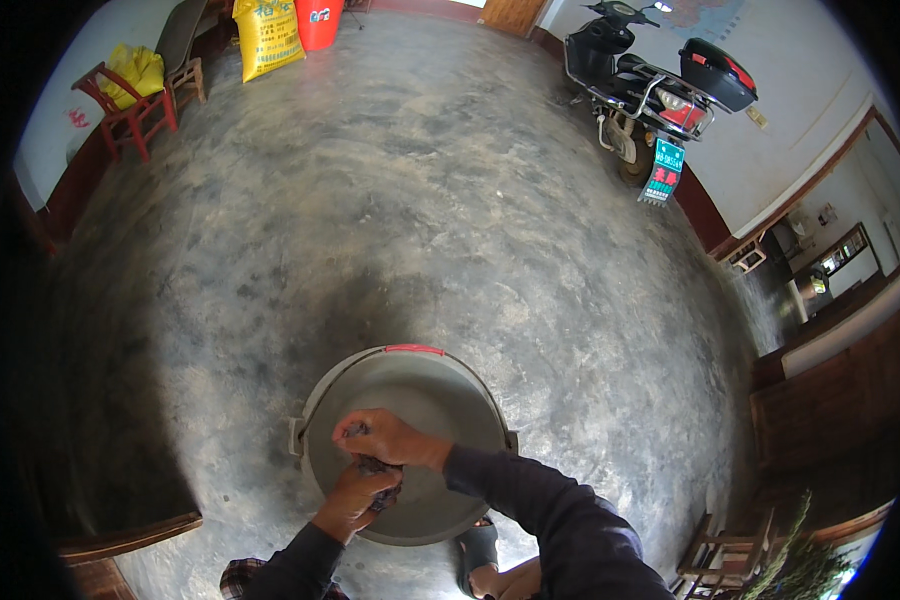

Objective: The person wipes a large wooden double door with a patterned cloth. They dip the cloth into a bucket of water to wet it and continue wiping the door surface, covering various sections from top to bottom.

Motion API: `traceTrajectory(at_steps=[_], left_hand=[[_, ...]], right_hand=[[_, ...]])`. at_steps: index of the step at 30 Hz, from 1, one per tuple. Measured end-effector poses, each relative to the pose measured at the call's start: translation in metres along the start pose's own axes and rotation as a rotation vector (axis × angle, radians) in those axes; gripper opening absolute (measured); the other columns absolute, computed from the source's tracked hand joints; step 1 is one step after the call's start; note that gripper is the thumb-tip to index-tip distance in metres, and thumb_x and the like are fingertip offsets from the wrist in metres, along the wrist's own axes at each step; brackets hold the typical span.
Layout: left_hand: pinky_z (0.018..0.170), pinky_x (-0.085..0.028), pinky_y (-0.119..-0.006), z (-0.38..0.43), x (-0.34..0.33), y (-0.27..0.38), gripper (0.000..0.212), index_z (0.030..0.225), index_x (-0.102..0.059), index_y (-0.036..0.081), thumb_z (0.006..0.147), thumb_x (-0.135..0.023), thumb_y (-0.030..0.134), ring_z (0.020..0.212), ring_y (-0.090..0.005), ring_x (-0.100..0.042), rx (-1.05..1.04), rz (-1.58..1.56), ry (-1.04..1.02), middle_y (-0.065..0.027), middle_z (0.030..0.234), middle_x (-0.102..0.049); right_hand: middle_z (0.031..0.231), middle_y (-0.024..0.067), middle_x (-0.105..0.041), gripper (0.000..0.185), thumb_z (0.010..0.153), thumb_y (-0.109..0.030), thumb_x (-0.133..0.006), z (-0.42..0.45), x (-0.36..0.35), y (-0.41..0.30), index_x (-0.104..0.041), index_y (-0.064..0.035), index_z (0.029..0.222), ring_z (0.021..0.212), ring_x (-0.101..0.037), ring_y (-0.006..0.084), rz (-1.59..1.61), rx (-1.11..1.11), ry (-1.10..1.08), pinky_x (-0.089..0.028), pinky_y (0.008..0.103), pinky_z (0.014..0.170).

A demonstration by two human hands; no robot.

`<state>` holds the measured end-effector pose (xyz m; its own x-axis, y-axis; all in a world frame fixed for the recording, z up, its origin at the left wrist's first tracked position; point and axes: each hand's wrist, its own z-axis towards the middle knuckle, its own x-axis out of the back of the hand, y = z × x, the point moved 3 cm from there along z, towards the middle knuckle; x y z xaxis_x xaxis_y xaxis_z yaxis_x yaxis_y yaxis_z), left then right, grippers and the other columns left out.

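A wide grey metal pot [450,382] stands on the floor before me. It has a wire bail handle with a red grip [415,349], which lies along the far rim. Over the pot's near left side, my left hand [351,496] is closed around a bunched dark cloth-like bundle [381,498]. My right hand [391,438] grips the same dark material just above and touches the left hand. Fingers cover most of the bundle, so its exact kind is unclear. The part of the pot's bottom beneath the hands is hidden.
A black scooter [637,90] leans by the right wall. Far left stands a red wooden chair [131,116] with a yellow bag on it. A yellow sack [270,41] and red bucket [320,22] are at the back. My foot in a dark shoe [480,551] is beside the pot.
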<state>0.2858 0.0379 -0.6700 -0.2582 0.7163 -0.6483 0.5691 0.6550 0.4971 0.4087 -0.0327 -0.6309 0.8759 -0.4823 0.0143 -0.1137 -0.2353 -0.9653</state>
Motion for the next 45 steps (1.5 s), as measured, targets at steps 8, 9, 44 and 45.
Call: traceTrajectory(at_steps=[8,9,44,45], left_hand=[[0.065,-0.05,-0.027,0.018,0.011,-0.019,0.035,0.11,-0.065,0.006,0.076,-0.075,0.003,0.079,-0.0128,-0.064,-0.199,0.156,0.189,-0.0006,0.093,-0.065],[0.067,-0.05,-0.027,0.019,0.009,-0.016,0.039,0.113,-0.064,0.005,0.076,-0.077,0.004,0.082,-0.0133,-0.065,-0.236,0.2,0.213,-0.0015,0.096,-0.066],[0.043,-0.041,-0.025,-0.002,-0.017,-0.002,0.033,0.104,-0.061,0.014,0.079,-0.083,0.015,0.057,-0.0087,-0.056,-0.069,0.088,0.153,0.0026,0.077,-0.06],[0.041,-0.04,-0.024,-0.004,-0.024,-0.003,0.038,0.107,-0.06,0.012,0.077,-0.084,0.014,0.056,-0.0086,-0.056,-0.063,0.065,0.192,0.0021,0.076,-0.06]], right_hand=[[0.086,0.0081,-0.07,0.022,0.096,-0.022,-0.064,0.008,-0.014,0.038,-0.069,-0.002,0.103,0.079,-0.065,0.0149,-0.059,0.028,0.298,-0.052,0.031,0.072],[0.085,0.0083,-0.07,0.021,0.096,-0.022,-0.063,0.006,-0.014,0.036,-0.069,-0.0026,0.103,0.079,-0.065,0.0154,-0.061,-0.066,0.326,-0.052,0.0314,0.072],[0.085,0.0055,-0.07,0.027,0.089,-0.027,-0.078,-0.011,-0.002,-0.012,-0.071,-0.0023,0.098,0.079,-0.064,0.0136,0.084,0.041,0.085,-0.052,0.0308,0.075],[0.084,0.0063,-0.07,0.028,0.089,-0.028,-0.077,-0.014,-0.003,-0.015,-0.071,-0.0019,0.097,0.077,-0.064,0.0141,0.107,0.026,0.102,-0.052,0.0313,0.074]])
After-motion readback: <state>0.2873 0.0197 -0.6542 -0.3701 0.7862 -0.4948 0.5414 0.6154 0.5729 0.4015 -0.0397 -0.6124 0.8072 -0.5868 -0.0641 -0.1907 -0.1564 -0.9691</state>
